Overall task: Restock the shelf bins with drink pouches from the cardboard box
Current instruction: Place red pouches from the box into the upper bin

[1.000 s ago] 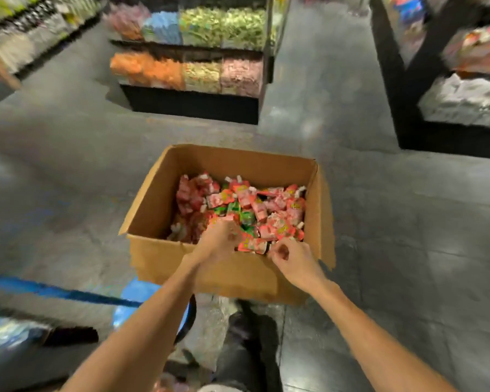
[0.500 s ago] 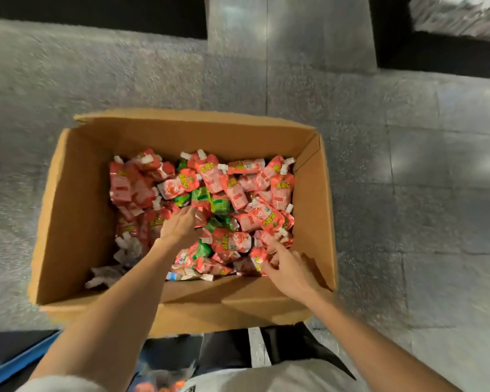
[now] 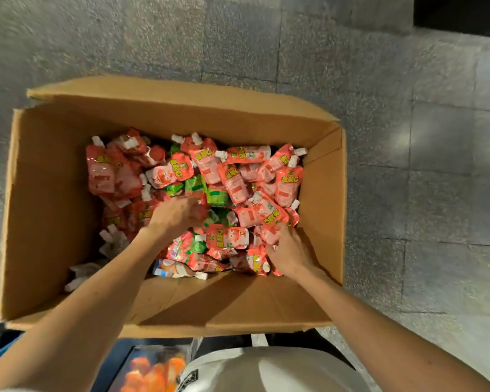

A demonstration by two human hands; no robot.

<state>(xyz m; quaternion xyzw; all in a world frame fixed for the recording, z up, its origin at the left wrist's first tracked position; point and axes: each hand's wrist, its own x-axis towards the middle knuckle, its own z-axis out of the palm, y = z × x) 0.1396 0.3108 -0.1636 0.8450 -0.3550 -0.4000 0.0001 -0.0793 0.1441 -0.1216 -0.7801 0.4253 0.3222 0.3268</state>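
While left hand and right hand grip them, red white-capped pouches lie jumbled.

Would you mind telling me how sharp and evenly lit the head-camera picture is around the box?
Head view: the left hand is motion-smeared, while the drink pouches beside it read sharper; the floor tiles streak at upper left and carry a glare patch at right; the cardboard box rims bow from the wide lens, and its near wall is shaded.

My forearms stretch toward twelve o'clock; left grip curled, blurred; right grip, at its four o'clock, pinching.
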